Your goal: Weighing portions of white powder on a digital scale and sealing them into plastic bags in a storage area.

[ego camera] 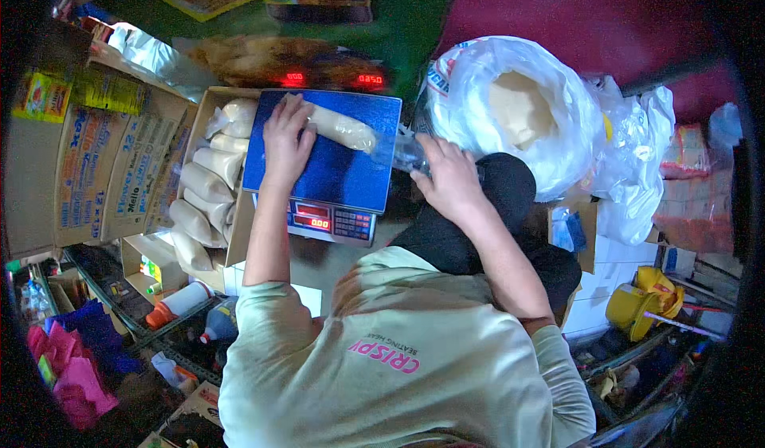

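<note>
A long plastic bag (340,126) filled with a pale granular material lies slantwise on the blue platform of a digital weighing scale (326,179). My left hand (288,134) grips the bag's filled far-left end, fingers bent over it. The clear, unfilled end of the plastic stretches past the scale's right edge, where my right hand (447,176) holds it. To the right stands a large open sack (574,125) with a clear liner, holding the same-looking pale material.
Several filled bags (206,182) lie in a cardboard box (237,233) left of the scale. Further left is a cardboard flap (119,167). A bundle of clear plastic (636,131) hangs beyond the sack. A yellow container (633,310) and shelving crowd the lower right.
</note>
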The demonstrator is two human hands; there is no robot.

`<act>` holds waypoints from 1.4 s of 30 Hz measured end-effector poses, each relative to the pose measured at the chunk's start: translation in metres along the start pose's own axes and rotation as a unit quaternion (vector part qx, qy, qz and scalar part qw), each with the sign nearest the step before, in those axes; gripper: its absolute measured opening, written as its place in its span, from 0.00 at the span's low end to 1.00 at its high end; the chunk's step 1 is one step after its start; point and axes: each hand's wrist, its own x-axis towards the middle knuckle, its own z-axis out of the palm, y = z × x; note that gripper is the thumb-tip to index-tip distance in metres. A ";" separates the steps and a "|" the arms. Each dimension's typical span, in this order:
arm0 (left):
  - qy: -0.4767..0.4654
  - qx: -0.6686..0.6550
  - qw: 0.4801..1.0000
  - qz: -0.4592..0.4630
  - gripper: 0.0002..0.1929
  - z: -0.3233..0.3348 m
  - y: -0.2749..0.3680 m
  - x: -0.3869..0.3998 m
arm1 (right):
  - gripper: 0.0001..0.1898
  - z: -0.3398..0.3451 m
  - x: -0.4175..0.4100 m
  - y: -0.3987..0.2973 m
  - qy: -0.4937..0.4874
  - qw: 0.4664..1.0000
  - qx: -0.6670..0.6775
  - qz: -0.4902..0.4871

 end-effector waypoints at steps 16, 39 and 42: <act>-0.030 0.012 0.999 0.008 0.19 0.021 -0.005 -0.014 | 0.23 0.051 0.026 -0.001 0.033 0.997 -0.074 0.012; 0.005 0.033 0.994 -0.100 0.17 -0.038 0.000 -0.038 | 0.29 -0.027 0.022 0.073 0.134 0.950 0.280 0.044; -0.010 0.061 0.993 -0.105 0.18 -0.043 0.003 -0.039 | 0.29 -0.063 0.014 0.127 0.208 0.961 0.181 0.018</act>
